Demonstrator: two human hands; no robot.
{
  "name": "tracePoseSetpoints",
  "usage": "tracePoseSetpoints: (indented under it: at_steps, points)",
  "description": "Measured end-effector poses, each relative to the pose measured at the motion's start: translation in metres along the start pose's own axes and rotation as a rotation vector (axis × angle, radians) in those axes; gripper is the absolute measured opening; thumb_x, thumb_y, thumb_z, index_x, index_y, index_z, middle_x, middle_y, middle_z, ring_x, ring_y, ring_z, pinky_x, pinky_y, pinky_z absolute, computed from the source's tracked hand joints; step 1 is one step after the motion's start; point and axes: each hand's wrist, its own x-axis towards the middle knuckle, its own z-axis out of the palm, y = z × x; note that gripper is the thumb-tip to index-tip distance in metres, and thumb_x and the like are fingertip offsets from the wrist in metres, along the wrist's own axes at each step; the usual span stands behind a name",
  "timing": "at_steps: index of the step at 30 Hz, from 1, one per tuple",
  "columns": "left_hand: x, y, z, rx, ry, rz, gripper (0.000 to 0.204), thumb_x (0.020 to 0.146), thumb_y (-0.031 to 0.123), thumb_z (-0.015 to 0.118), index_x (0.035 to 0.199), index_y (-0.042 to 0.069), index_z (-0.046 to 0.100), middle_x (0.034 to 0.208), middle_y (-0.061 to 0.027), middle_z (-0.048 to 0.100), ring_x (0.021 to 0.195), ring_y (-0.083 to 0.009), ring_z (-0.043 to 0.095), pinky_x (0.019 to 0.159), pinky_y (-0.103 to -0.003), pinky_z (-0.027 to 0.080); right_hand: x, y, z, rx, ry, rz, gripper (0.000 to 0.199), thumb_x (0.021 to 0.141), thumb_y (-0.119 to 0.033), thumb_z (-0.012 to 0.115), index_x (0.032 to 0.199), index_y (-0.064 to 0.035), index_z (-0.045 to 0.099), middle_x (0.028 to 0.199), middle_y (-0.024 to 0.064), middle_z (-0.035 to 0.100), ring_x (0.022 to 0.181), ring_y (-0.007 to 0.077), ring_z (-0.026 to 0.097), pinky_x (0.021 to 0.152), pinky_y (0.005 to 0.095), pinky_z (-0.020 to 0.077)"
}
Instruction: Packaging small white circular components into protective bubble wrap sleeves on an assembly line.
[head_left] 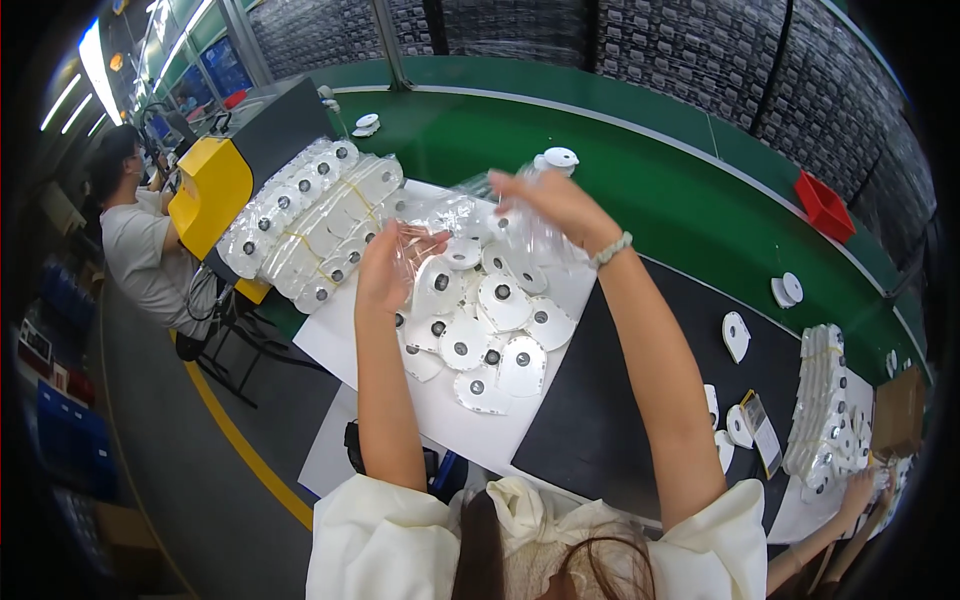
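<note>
Between my raised hands stretches a crinkled piece of clear plastic [450,212]; glare hides whether it is a bag or a thin tray. My left hand [384,268] has its fingers around the plastic's near left part. On the other side, my right hand [558,208] grips the plastic, its thumb pointing left. Below them lies a loose heap of white, rounded flat pieces with dark round centres [462,342], spread on a white board [490,428]. To the left are rows of clear plastic trays [305,225] holding similar pieces, bound with yellow bands.
A green conveyor belt [660,175] runs along the far side, carrying a few white pieces. A yellow and grey machine [212,195] stands left, with a seated person [150,240] beyond. At right are a black mat [610,390], more packed trays [818,405] and another person's hands [858,492].
</note>
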Motion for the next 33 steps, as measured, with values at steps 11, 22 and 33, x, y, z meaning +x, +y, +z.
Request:
tracePoseSetpoints:
  at_steps: [11, 22, 33]
  points:
    - [0.024, 0.001, 0.023, 0.479, 0.273, 0.313, 0.024, 0.086, 0.023, 0.045, 0.085, 0.0, 0.053, 0.072, -0.0062, 0.055, 0.057, -0.0072, 0.049, 0.053, -0.02, 0.038, -0.004, 0.006, 0.034, 0.136, 0.164, -0.146, 0.021, 0.075, -0.021, 0.06, 0.076, 0.0002, 0.062, 0.067, 0.0046, 0.059, 0.063, 0.01, 0.052, 0.057, 0.0216, 0.0395]
    - [0.005, 0.038, 0.043, 0.07, 0.094, -0.149, 0.028, 0.079, 0.022, 0.057, 0.094, -0.001, 0.051, 0.069, -0.0012, 0.05, 0.055, -0.0077, 0.046, 0.047, -0.021, 0.036, -0.003, 0.013, 0.029, 0.243, 0.31, -0.061, 0.022, 0.075, -0.019, 0.059, 0.076, 0.0031, 0.059, 0.065, 0.0069, 0.058, 0.05, 0.0125, 0.05, 0.053, 0.0242, 0.0411]
    - [0.011, 0.03, 0.037, 0.903, 0.351, 0.257, 0.043, 0.079, 0.022, 0.057, 0.116, 0.007, 0.04, 0.068, 0.0025, 0.047, 0.05, -0.003, 0.038, 0.041, -0.017, 0.028, 0.007, 0.023, 0.033, -0.069, 0.602, -0.409, 0.018, 0.072, -0.02, 0.062, 0.078, -0.0025, 0.06, 0.074, 0.0101, 0.061, 0.069, 0.0187, 0.059, 0.064, 0.0302, 0.0452]
